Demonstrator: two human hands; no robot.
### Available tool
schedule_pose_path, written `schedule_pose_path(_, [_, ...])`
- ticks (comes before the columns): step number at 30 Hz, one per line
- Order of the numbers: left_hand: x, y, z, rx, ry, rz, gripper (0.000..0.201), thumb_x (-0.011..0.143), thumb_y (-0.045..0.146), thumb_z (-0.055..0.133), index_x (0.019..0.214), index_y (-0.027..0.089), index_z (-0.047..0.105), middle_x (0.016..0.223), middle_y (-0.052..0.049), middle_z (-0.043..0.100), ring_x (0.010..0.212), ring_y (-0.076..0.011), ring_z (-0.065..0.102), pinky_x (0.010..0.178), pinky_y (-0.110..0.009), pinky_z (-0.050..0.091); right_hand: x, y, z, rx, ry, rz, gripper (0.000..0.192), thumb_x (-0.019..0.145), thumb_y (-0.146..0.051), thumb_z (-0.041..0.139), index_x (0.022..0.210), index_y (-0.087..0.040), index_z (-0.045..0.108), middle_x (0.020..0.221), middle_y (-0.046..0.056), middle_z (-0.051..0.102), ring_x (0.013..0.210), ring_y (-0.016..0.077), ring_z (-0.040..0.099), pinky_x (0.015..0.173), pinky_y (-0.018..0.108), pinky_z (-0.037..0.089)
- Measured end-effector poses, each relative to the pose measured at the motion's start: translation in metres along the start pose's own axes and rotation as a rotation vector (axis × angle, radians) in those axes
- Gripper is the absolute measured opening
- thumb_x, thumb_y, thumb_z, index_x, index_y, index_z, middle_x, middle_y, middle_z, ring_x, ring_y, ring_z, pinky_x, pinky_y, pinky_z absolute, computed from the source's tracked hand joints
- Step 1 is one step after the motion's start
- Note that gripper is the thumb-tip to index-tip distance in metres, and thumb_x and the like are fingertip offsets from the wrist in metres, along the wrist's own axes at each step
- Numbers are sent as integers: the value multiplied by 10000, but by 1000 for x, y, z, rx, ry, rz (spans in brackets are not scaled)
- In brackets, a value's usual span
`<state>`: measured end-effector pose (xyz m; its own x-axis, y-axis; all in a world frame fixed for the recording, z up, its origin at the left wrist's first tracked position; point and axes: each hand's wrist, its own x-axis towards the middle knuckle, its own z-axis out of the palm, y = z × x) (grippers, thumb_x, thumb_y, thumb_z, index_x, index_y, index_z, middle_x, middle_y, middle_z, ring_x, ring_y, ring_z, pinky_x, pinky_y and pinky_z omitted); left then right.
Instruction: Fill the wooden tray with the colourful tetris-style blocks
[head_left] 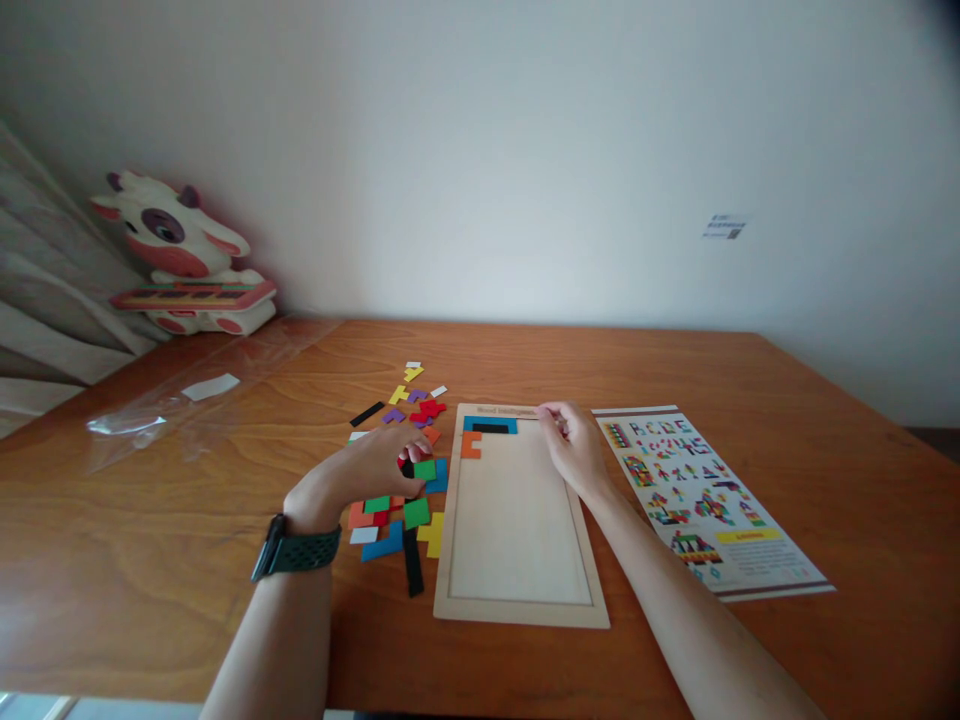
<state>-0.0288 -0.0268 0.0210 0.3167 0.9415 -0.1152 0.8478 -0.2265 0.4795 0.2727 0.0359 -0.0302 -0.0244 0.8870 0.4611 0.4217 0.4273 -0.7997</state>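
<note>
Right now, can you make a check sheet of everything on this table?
Surface: wooden table, brown, grain showing.
Job's things: wooden tray holding blue, black and orange pieces in its top left corner; loose coloured pieces left of the tray.
Clutter: pattern sheet right of the tray; clear plastic wrap far left.
Hands: left hand, watch on wrist, over the loose pieces, fingers on a green piece; right hand rests on the tray's top edge, holding nothing visible.
Cables: nothing seen.
Surroundings: white wall; cow toy at the back left; curtain at the left edge.
</note>
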Motion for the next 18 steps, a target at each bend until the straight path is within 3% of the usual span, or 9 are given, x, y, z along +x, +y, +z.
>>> schedule_pose_path(9, [0, 12, -2, 85, 0, -72, 300, 625, 222, 657, 925, 222, 655, 933, -34, 709, 842, -225, 661, 716, -301, 511, 1, 1, 1, -4, 2, -3, 382, 940, -543, 517, 887, -200, 675, 876, 85, 719, 799, 228, 662, 691, 338, 506])
schedule_pose_path(14, [3, 15, -3, 63, 67, -22, 156, 651, 194, 631, 802, 224, 658, 829, -17, 713, 771, -211, 666, 663, -284, 495, 2, 5, 1, 65, 29, 56, 386, 925, -550, 540, 892, -193, 681, 901, 95, 737, 831, 243, 677, 742, 362, 520])
schedule_pose_path(18, [10, 15, -1, -62, 172, 21, 112, 778, 288, 621, 814, 235, 714, 794, -25, 738, 729, -196, 681, 655, -274, 519, 3, 9, 0, 104, 78, 103, 374, 920, -554, 546, 914, -202, 673, 944, 103, 748, 896, 257, 690, 774, 377, 542])
